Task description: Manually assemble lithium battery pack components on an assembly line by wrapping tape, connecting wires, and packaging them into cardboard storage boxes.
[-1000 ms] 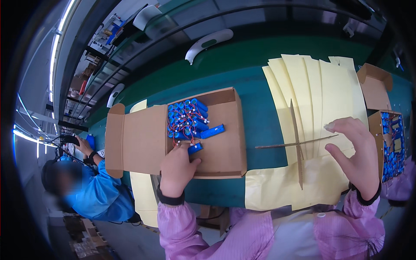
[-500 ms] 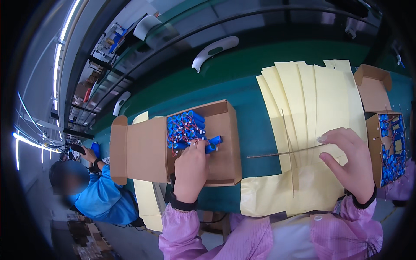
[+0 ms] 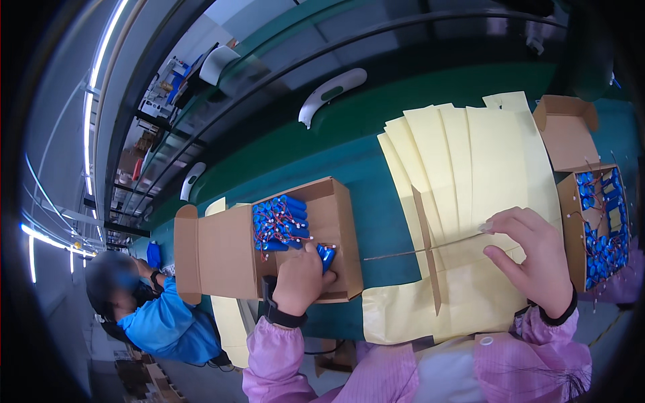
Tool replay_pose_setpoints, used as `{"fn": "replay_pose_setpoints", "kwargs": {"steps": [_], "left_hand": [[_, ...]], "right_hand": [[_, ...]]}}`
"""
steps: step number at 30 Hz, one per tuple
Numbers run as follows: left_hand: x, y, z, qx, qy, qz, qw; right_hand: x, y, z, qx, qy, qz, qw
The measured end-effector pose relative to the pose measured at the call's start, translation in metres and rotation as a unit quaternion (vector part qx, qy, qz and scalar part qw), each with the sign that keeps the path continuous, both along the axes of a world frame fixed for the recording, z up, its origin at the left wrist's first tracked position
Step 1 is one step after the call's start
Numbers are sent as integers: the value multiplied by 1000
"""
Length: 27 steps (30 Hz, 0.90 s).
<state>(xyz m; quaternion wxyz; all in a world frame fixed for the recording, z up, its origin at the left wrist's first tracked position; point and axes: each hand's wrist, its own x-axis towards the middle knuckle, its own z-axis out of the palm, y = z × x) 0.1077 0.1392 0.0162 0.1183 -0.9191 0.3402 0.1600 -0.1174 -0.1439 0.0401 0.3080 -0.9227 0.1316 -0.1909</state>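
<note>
Left fingers (image 3: 310, 254): bent down inside a box (image 3: 345, 232), touching a blue pack (image 3: 327, 255); whether they grip it is unclear.
Wired packs (image 3: 281, 218): clustered just beyond and left of these fingers, red leads and white plugs on top.
Right fingers (image 3: 508, 220): curved, thumb and index apart, index tip at the divider's (image 3: 422, 221) end.
Crossed strips: brown card, left of the right fingers.
Sheets (image 3: 500, 154): pale yellow, fanned beneath and beyond them.
Second box (image 3: 575, 235): right of them, holding blue packs.

Left hand (image 3: 301, 281): bent at the fingers, turned back-up
Right hand (image 3: 534, 260): opened between thumb and forefinger
Forearms (image 3: 274, 356): set well apart
</note>
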Motion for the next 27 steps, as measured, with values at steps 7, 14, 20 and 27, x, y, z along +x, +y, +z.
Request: {"fn": "replay_pose_setpoints", "kwargs": {"steps": [7,14,20,27], "left_hand": [[-56,-17,67,-259,-14,-6,966],[-118,-58,58,-302,217,-182,910],[-115,-50,56,-284,219,-74,930],[-115,-49,62,-260,272,-65,924]], "right_hand": [[-12,3,24,102,36,21,994],[0,48,19,124,-57,210,968],[-2,35,34,240,148,258,924],[-11,34,20,257,62,295,918]]}}
